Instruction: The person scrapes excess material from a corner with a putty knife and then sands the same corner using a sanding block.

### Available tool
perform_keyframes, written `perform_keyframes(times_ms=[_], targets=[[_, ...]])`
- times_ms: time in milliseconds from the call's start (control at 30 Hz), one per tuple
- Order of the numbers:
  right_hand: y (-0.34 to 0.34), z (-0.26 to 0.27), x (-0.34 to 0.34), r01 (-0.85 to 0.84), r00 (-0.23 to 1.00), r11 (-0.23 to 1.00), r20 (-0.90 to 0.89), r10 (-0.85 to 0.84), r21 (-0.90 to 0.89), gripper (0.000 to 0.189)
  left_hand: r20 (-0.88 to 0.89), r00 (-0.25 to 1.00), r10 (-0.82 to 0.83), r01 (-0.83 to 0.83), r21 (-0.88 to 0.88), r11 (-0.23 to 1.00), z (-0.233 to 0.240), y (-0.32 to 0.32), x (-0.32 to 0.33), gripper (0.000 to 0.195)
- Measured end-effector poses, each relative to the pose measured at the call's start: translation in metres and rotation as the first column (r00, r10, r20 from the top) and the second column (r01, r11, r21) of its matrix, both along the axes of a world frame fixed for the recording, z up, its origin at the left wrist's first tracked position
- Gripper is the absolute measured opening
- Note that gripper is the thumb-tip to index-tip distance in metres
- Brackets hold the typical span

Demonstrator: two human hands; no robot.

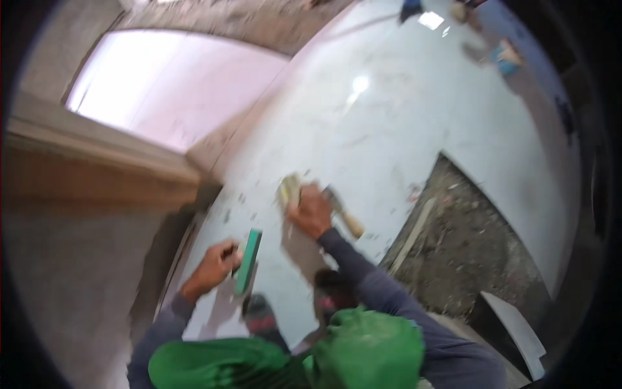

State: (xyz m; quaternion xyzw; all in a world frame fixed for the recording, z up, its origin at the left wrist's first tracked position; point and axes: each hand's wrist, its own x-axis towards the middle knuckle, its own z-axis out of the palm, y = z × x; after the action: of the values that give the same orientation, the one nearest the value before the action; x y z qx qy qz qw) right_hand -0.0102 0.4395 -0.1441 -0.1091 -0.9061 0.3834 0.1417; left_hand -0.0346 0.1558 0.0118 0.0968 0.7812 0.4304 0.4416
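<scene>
My left hand (pixel 216 267) grips a flat green hand float (pixel 249 262), held on edge over the pale glossy tiled floor (pixel 350 141). To the right and farther forward, my right hand (pixel 312 210) has its fingers on a blurred yellowish object (pixel 290 190); motion blur hides exactly what it is. A tool with a wooden handle (pixel 352 226) and a dark head, possibly a hammer, lies on the tiles just right of that hand. Small dark specks are scattered around both hands.
A wedge of bare, rough ground (pixel 466 248) breaks the tiling at right, with a pale strip (pixel 413 236) along its edge. A cut tile piece (pixel 512 330) leans below it. A wall (pixel 97 175) borders the left. Farther off sits a blue object (pixel 508 57).
</scene>
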Motion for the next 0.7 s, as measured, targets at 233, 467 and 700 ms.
perform_keyframes(times_ms=[233,467,700], targets=[[0.071,0.090,0.025,0.089,0.986,0.071,0.098,0.138,-0.994,0.030,0.099,0.964,0.245,-0.263,0.253,0.931,0.003,0.096,0.021,0.021],[0.145,0.188,-0.002,-0.342,0.939,0.034,-0.343,-0.024,-0.939,0.058,0.383,0.921,0.069,-0.264,0.485,0.834,0.064,0.151,0.023,0.021],[0.118,0.160,0.014,-0.250,0.965,0.022,-0.251,-0.077,-0.968,0.042,0.466,0.841,0.275,-0.538,0.664,0.520,0.058,0.130,-0.015,0.040]])
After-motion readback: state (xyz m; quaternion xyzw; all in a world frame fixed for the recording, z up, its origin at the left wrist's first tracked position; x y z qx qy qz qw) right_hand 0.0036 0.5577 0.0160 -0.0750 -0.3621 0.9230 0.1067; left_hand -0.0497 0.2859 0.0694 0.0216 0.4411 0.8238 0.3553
